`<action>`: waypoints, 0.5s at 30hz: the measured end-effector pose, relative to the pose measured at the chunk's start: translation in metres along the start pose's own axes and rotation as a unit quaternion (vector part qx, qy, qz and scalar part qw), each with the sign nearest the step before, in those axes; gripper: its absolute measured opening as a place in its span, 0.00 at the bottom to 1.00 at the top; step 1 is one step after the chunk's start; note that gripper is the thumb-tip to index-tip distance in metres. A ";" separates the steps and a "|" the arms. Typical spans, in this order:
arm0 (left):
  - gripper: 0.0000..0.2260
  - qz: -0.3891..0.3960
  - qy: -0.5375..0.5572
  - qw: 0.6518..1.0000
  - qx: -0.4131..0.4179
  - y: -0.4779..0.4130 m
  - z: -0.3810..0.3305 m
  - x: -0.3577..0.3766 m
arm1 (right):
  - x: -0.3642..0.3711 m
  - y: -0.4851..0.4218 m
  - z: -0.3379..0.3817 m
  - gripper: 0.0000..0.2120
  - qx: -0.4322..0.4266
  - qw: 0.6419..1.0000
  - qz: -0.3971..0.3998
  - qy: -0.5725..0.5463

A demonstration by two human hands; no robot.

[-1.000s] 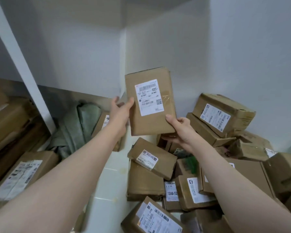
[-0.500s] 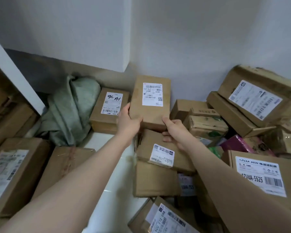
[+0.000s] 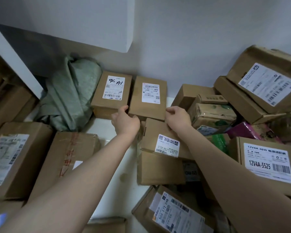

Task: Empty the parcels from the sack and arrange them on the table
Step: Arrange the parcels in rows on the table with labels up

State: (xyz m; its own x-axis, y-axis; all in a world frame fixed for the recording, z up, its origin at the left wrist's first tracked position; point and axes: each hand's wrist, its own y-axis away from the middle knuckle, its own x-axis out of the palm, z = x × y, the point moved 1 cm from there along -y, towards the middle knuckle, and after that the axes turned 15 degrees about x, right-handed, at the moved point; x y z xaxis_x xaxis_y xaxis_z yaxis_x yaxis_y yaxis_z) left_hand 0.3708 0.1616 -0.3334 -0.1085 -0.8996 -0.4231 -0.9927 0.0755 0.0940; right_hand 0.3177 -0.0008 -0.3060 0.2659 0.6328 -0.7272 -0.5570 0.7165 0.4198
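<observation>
Head view, item in hand: 023 parcel [image 3: 148, 98], flat at the back of the table [image 3: 106, 130], against the wall, touching the handwritten-label parcel [image 3: 111, 95] on its left.
Left hand [image 3: 125, 122]: fingers curled, pinching the 023 parcel's near-left corner.
Right hand [image 3: 177, 117]: curled on the near-right corner, thumb at the edge.
Sack [image 3: 71, 95]: green, crumpled in the back corner; looks emptied.
Done, by my reckoning: two parcels lined up along the wall.
Left to do: loose heap [image 3: 213, 115] at right, tumbled and unsorted; most of the arranging.
Hidden: fingertips behind knuckles; sack's inside; edge boxes cropped; small label print unreadable.
</observation>
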 end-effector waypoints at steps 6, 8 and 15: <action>0.23 0.182 0.028 0.978 -0.093 0.059 0.009 -0.006 | -0.012 0.031 -0.030 0.36 -0.013 0.952 0.055 0.300; 0.23 0.208 0.020 0.973 -0.096 0.078 0.011 -0.007 | -0.011 0.044 -0.038 0.37 -0.045 0.948 0.066 0.309; 0.07 0.120 0.121 0.983 -0.062 0.090 -0.012 -0.046 | -0.020 0.093 -0.038 0.36 -0.066 0.971 0.117 0.199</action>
State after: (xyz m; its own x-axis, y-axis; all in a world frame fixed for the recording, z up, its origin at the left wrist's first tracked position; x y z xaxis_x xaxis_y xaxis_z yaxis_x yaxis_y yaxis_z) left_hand 0.2870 0.2046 -0.2949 -0.3090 -0.9392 -0.1496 -0.9240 0.2592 0.2812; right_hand 0.2300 0.0422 -0.2730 -0.1909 0.5915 -0.7834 -0.6688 0.5058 0.5448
